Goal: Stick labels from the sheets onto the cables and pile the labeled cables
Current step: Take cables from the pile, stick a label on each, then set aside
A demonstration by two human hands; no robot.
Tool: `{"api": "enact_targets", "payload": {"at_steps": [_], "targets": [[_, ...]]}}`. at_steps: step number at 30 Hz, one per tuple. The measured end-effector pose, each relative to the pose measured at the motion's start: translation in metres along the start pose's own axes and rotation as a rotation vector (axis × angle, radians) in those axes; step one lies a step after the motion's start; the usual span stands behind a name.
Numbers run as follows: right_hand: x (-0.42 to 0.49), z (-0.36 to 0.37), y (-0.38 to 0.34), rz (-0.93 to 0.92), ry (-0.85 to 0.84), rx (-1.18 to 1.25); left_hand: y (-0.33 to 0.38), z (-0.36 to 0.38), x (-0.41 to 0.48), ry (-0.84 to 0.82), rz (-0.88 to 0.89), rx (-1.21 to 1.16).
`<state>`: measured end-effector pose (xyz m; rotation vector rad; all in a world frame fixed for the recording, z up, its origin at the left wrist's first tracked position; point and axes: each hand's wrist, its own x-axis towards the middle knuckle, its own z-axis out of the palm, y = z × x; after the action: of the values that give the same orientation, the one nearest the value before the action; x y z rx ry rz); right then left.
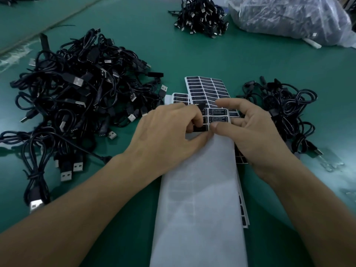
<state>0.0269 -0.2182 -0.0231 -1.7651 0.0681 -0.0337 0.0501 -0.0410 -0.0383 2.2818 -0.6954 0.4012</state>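
Note:
A long white label sheet (200, 199) lies in front of me, mostly stripped, with a few black labels (218, 116) left at its far end. My left hand (165, 135) has its fingers curled around a small black cable part (198, 128) held over those labels. My right hand (248, 130) pinches the sheet's far end beside the labels, thumb meeting the left thumb. A second sheet (208, 89) full of black labels lies just beyond. A big heap of black USB cables (77, 93) sits to the left, a smaller pile of cables (285, 110) to the right.
The green mat (221, 60) covers the table. Another bunch of cables (202, 14) lies at the far centre, and a clear plastic bag (292, 16) of cables at the far right. Loose USB plugs (36, 205) reach toward my left forearm.

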Motion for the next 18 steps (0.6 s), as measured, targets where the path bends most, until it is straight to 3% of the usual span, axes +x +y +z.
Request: {"api": "enact_targets", "payload": {"at_steps": [18], "targets": [[0.005, 0.003, 0.008, 0.072, -0.049, 0.219, 0.012, 0.007, -0.004, 0.006, -0.145, 0.039]]}}
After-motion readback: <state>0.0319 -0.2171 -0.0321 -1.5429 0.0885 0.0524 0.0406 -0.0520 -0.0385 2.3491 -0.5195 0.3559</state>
